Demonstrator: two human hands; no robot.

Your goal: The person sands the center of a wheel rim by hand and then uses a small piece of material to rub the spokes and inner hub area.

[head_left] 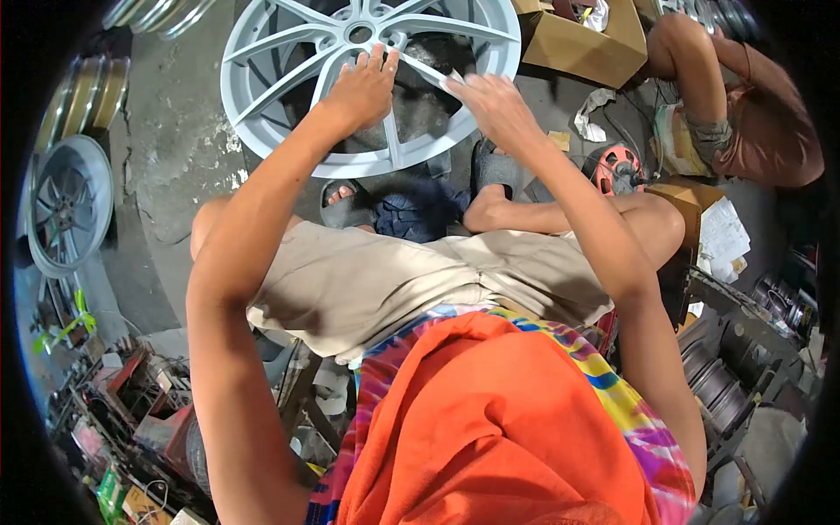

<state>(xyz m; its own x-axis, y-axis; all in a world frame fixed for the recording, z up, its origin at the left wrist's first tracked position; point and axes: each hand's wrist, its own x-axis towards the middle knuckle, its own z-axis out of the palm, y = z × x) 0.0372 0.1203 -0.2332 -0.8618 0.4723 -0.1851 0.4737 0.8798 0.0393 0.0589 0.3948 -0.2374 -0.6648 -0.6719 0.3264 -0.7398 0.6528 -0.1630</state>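
A light grey alloy wheel rim [395, 156] with several thin spokes lies on the floor in front of my feet. My left hand [363, 89] rests on it with fingers stretched out, just below the centre hole. On the right side of the wheel, my right hand [494, 103] is closed at a spoke, slightly blurred. A small pale edge shows at its fingertips, too little to name. The outer rim passes beneath my right hand and wrist.
An open cardboard box [586, 48] stands beyond the wheel at right. Another person's bent leg [691, 66] is close by. A red-and-black round device [619, 169] sits near my knee. More wheels [70, 206] lean at left. A dark blue cloth [416, 213] lies between my feet.
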